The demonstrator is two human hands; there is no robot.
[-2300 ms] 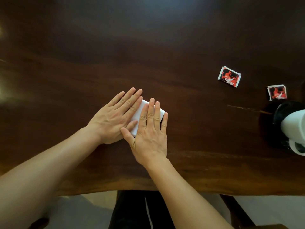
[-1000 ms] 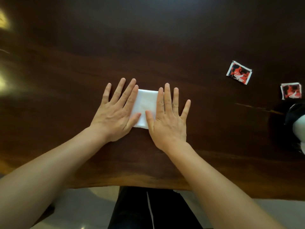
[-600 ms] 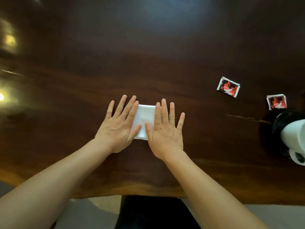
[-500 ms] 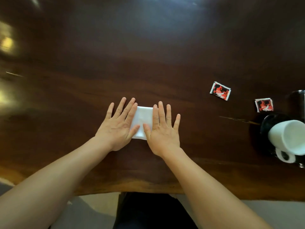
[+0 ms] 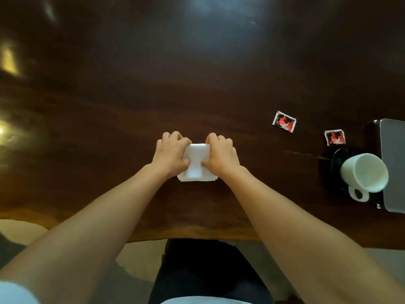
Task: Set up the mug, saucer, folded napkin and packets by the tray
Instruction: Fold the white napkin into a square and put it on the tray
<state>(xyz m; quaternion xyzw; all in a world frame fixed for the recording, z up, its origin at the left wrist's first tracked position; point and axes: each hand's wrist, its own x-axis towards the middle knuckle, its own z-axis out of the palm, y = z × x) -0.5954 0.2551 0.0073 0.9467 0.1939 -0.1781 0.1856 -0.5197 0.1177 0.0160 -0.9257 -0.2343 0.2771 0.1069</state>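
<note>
A white napkin (image 5: 196,163) lies on the dark wooden table (image 5: 131,95) in front of me. My left hand (image 5: 171,153) grips its left side and my right hand (image 5: 220,155) its right side, fingers curled over the far edge, which is lifted and bent toward me. At the right, a white mug (image 5: 365,172) stands on a black saucer (image 5: 338,156). Two red-and-black packets lie beyond them, one (image 5: 284,121) farther left, the other (image 5: 334,137) close to the saucer. A grey tray (image 5: 393,163) sits at the right edge.
The table's near edge (image 5: 197,236) runs just below my forearms, with my dark-clothed lap under it. Bright light reflections show on the table's left part.
My hands went from lying flat on the napkin to curling over its far edge and lifting that edge toward me. The view shifted, bringing the mug, saucer and tray into sight.
</note>
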